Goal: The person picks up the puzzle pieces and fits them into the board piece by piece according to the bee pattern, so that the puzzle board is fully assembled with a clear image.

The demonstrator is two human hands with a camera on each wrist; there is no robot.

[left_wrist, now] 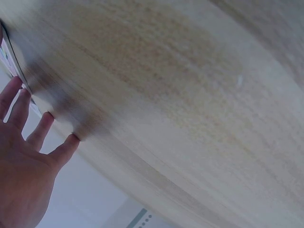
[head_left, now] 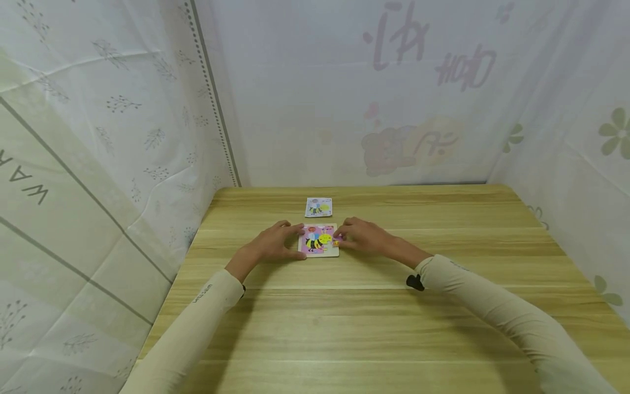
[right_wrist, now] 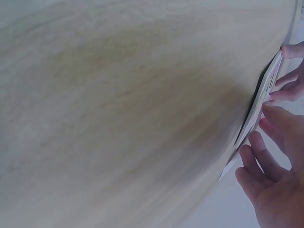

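A small square jigsaw puzzle board (head_left: 331,253) with a bee picture on pink lies flat on the table, seen in the head view. My left hand (head_left: 272,241) holds its left side, the thumb at the near corner and the index finger at the far corner. In the left wrist view, the other fingers of the left hand (left_wrist: 28,156) spread with tips on the tabletop. At the board's right side, my right hand (head_left: 366,236) pinches a small pink and orange puzzle piece (head_left: 337,243) over a pale bare part. In the right wrist view, the fingers hide the piece.
Just beyond the board lies a paper card (head_left: 319,207) with a similar bee picture. The wooden table (head_left: 315,328) reaches back to a hanging printed curtain (head_left: 344,109); more curtain flanks it on both sides. A black item (head_left: 415,282) sits at the right wrist.
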